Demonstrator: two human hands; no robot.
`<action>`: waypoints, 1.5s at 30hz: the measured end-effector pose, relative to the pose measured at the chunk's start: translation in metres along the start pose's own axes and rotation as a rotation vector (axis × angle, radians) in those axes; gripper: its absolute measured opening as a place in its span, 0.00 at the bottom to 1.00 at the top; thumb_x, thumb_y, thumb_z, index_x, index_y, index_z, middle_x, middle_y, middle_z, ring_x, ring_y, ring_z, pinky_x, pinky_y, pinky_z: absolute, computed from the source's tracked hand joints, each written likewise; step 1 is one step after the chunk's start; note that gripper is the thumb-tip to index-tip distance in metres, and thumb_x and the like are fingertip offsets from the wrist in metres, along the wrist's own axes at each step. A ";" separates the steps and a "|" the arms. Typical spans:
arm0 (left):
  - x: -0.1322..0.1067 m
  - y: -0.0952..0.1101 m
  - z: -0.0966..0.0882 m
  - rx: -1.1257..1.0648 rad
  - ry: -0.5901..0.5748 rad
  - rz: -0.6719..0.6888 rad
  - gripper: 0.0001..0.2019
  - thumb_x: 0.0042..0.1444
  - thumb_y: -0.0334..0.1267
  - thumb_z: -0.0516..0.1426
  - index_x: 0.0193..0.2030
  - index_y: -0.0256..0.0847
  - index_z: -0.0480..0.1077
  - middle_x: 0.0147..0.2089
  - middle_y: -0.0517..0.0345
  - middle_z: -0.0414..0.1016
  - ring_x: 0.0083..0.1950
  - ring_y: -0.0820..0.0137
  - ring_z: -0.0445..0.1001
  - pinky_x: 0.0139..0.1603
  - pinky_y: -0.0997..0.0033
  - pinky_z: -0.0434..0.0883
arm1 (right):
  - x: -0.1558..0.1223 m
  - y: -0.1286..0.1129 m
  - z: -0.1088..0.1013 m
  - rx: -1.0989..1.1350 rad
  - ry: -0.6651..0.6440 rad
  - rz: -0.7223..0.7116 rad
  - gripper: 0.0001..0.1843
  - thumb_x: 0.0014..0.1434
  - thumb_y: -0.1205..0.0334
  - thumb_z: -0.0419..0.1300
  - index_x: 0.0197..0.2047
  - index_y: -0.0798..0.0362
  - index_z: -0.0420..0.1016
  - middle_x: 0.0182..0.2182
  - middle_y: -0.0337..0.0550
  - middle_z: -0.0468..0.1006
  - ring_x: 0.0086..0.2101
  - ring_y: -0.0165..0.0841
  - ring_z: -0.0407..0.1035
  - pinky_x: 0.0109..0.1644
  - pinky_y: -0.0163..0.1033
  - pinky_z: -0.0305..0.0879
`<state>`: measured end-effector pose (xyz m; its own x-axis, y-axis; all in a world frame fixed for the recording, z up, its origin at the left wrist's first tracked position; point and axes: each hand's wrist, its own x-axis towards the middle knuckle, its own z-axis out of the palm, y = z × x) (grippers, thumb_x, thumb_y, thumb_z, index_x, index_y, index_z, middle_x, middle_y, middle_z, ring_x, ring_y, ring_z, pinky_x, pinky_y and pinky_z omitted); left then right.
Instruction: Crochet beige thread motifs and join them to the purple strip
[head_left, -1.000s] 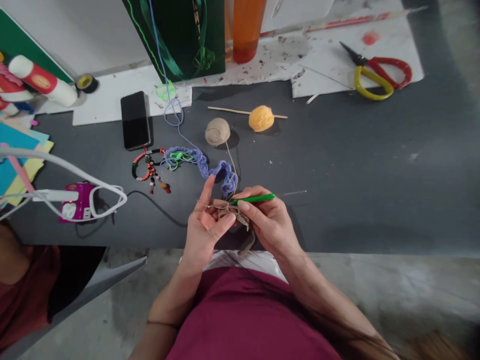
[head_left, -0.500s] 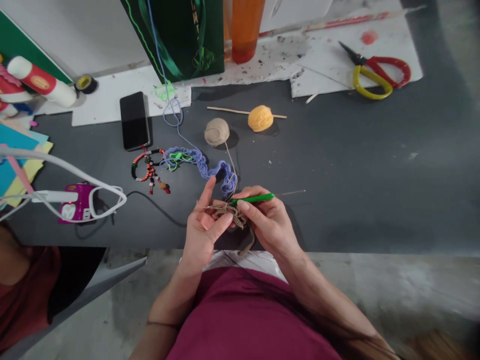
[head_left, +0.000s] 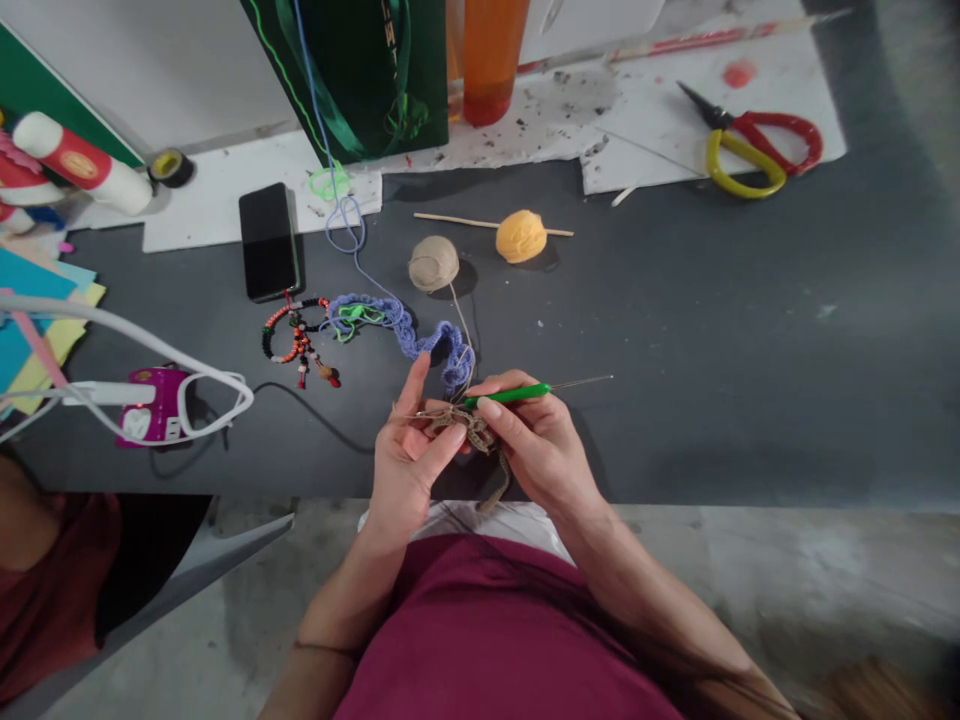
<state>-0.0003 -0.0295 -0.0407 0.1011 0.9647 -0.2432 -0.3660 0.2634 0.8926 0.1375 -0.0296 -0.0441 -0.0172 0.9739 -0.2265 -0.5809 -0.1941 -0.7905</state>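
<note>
Working at the middle of the near edge of the dark tabletop, I have both hands full. My left hand pinches the little tan crochet piece between thumb and fingers, with the first finger standing up. My right hand is closed around the green hook, and a thin metal end sticks out toward the right edge.

The piece hangs a bit past the near edge, above my lap. If my pinch goes loose, it could drop to the floor.

The blue crochet strip lies just behind my hands. I think the thread could rub on it and catch.

The tan yarn ball sits farther back, toward the middle of the tabletop. It is round and free, so a hard tug could roll it.

The thread from it to my hands is thin. Pulled too tight, it might make the loops slip off the hook.
</note>
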 end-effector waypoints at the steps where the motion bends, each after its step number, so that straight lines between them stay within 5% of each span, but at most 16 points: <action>1: 0.000 0.000 0.000 0.006 0.003 0.001 0.33 0.55 0.39 0.73 0.68 0.56 0.73 0.35 0.65 0.80 0.36 0.75 0.77 0.37 0.77 0.76 | 0.000 0.000 0.000 -0.005 0.000 -0.002 0.11 0.58 0.48 0.76 0.38 0.44 0.85 0.28 0.35 0.83 0.25 0.29 0.76 0.32 0.35 0.78; 10: -0.001 0.000 0.001 0.034 -0.023 -0.029 0.38 0.55 0.40 0.73 0.72 0.57 0.68 0.37 0.65 0.81 0.38 0.73 0.79 0.47 0.71 0.79 | 0.000 0.004 -0.005 -0.181 0.022 -0.086 0.12 0.59 0.47 0.74 0.39 0.45 0.86 0.34 0.39 0.87 0.34 0.31 0.81 0.39 0.35 0.79; 14: -0.001 0.000 0.003 0.007 0.034 0.008 0.36 0.55 0.41 0.73 0.70 0.59 0.70 0.36 0.67 0.81 0.37 0.74 0.79 0.46 0.72 0.78 | -0.002 0.002 -0.004 -0.244 0.000 -0.102 0.15 0.61 0.44 0.72 0.41 0.46 0.86 0.31 0.39 0.84 0.29 0.30 0.76 0.33 0.35 0.77; 29: 0.000 0.002 0.004 -0.054 0.120 0.012 0.30 0.54 0.37 0.71 0.64 0.56 0.76 0.34 0.67 0.75 0.32 0.78 0.72 0.37 0.78 0.73 | -0.001 0.006 -0.010 -0.148 -0.045 -0.053 0.08 0.59 0.54 0.76 0.41 0.44 0.87 0.36 0.38 0.87 0.32 0.28 0.79 0.37 0.31 0.77; 36: 0.001 0.007 0.003 -0.014 0.053 -0.037 0.31 0.55 0.43 0.72 0.66 0.54 0.75 0.35 0.64 0.76 0.33 0.73 0.73 0.39 0.71 0.76 | -0.003 0.001 -0.007 -0.200 -0.048 -0.071 0.11 0.60 0.50 0.75 0.42 0.46 0.86 0.37 0.41 0.87 0.36 0.32 0.81 0.40 0.36 0.80; 45: 0.000 0.005 0.001 0.031 0.046 0.004 0.33 0.56 0.40 0.71 0.68 0.56 0.72 0.36 0.65 0.78 0.38 0.73 0.76 0.47 0.70 0.76 | -0.005 -0.003 -0.003 -0.231 -0.049 -0.036 0.12 0.59 0.51 0.75 0.43 0.47 0.85 0.37 0.42 0.86 0.36 0.33 0.81 0.42 0.37 0.81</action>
<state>-0.0006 -0.0283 -0.0360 0.0572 0.9650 -0.2559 -0.3372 0.2600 0.9048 0.1417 -0.0339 -0.0419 -0.0423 0.9841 -0.1727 -0.3807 -0.1757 -0.9079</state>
